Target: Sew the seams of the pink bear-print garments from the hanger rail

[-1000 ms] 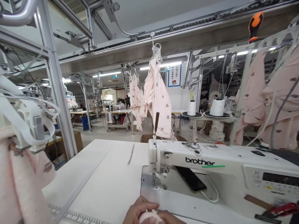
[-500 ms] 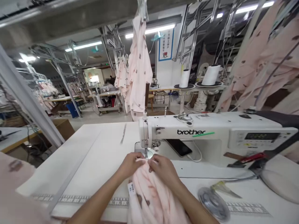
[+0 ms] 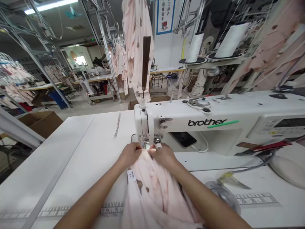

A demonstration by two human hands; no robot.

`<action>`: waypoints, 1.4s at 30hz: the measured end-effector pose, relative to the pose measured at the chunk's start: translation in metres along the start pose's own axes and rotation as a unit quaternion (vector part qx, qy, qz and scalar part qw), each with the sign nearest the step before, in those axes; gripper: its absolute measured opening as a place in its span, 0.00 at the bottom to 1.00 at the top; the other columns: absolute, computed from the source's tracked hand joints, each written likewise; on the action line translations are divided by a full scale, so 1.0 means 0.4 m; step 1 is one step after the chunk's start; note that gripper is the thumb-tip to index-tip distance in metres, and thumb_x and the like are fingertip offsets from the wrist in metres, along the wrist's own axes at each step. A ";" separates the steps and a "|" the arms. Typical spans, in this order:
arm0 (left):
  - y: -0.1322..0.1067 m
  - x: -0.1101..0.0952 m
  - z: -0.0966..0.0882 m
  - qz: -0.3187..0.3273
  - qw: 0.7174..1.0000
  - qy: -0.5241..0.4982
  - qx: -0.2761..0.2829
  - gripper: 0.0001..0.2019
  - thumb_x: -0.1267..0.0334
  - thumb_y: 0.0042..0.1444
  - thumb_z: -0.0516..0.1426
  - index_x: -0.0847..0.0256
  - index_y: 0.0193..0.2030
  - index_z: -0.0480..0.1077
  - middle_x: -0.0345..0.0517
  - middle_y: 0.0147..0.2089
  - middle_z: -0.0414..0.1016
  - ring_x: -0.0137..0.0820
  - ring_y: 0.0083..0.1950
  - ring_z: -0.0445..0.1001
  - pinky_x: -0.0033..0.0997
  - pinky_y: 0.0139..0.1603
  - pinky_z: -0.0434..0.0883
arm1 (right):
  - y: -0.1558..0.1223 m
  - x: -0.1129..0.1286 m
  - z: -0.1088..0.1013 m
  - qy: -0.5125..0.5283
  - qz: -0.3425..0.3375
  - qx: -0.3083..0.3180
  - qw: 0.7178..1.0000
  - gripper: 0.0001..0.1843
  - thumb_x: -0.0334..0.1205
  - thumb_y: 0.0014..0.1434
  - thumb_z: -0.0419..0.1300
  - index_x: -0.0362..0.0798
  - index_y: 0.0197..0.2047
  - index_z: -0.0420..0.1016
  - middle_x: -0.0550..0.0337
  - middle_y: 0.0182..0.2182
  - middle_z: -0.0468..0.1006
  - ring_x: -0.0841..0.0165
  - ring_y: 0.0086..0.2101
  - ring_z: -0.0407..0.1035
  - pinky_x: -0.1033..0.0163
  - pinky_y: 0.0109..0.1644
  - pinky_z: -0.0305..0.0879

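Pink fabric with brown printed motifs [image 3: 154, 190] runs from the front edge of the table up to the needle area of a white sewing machine [image 3: 173, 108]. My left hand [image 3: 130, 155] pinches its upper edge just left of the presser foot [image 3: 146, 145]. On the other side, my right hand [image 3: 164, 155] grips the same edge, its fingertips partly hidden behind the machine's head. The cloth between the hands reaches the foot. A white size label marked XL [image 3: 131, 175] shows on the fabric's left side.
A phone [image 3: 183, 139] with a white cable lies under the machine arm. Right of my forearm are a clear round container [image 3: 222, 194] and small clippers with a yellow part [image 3: 232, 180]. Thread cones [image 3: 195, 47] stand behind. A measuring tape strip [image 3: 111, 209] crosses the table front.
Both hands have moved the fabric edge forward to the presser foot. The head view has shifted closer and lower, so the machine looks larger.
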State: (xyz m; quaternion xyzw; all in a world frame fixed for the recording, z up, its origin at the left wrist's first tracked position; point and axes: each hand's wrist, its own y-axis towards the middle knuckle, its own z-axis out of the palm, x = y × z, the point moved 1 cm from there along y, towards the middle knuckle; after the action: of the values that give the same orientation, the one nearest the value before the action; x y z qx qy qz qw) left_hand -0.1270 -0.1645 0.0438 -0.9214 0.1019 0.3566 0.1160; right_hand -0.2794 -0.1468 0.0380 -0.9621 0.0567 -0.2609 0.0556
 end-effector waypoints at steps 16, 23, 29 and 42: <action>-0.001 -0.017 0.015 -0.017 0.999 0.027 -0.031 0.04 0.68 0.53 0.48 0.61 0.33 0.63 0.43 0.34 0.72 0.31 0.36 0.70 0.27 0.32 0.61 | -0.009 -0.001 -0.005 -0.009 -0.027 -0.050 0.998 0.05 0.33 0.52 0.54 0.45 0.27 0.70 0.58 0.26 0.74 0.68 0.28 0.65 0.67 0.29 0.51; 0.006 -0.024 0.020 -0.002 0.991 0.123 -0.045 0.06 0.71 0.54 0.47 0.62 0.32 0.65 0.47 0.39 0.70 0.35 0.39 0.71 0.29 0.35 0.61 | -0.007 -0.001 0.003 -0.030 -0.036 -0.068 0.997 0.05 0.33 0.52 0.54 0.46 0.28 0.71 0.59 0.22 0.72 0.68 0.25 0.63 0.66 0.27 0.47; 0.007 -0.028 0.026 -0.002 0.985 0.164 -0.044 0.10 0.66 0.58 0.46 0.63 0.36 0.67 0.50 0.41 0.70 0.37 0.41 0.71 0.31 0.37 0.63 | -0.011 0.005 0.006 -0.024 -0.036 -0.068 0.997 0.08 0.35 0.56 0.51 0.46 0.30 0.71 0.59 0.24 0.72 0.68 0.27 0.64 0.66 0.27 0.48; 0.014 -0.029 0.033 -0.008 0.979 0.195 -0.059 0.11 0.68 0.58 0.46 0.64 0.39 0.68 0.53 0.43 0.69 0.39 0.41 0.71 0.33 0.37 0.63 | -0.001 0.007 0.008 -0.029 -0.018 -0.058 0.998 0.08 0.33 0.54 0.51 0.45 0.31 0.72 0.59 0.24 0.72 0.69 0.25 0.63 0.66 0.26 0.48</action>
State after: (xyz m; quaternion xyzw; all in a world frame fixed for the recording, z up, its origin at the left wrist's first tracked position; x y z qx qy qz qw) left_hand -0.1452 -0.1651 0.0413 -0.9792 0.0943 0.1748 0.0419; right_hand -0.2752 -0.1465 0.0368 -0.9718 0.0527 -0.2298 -0.0030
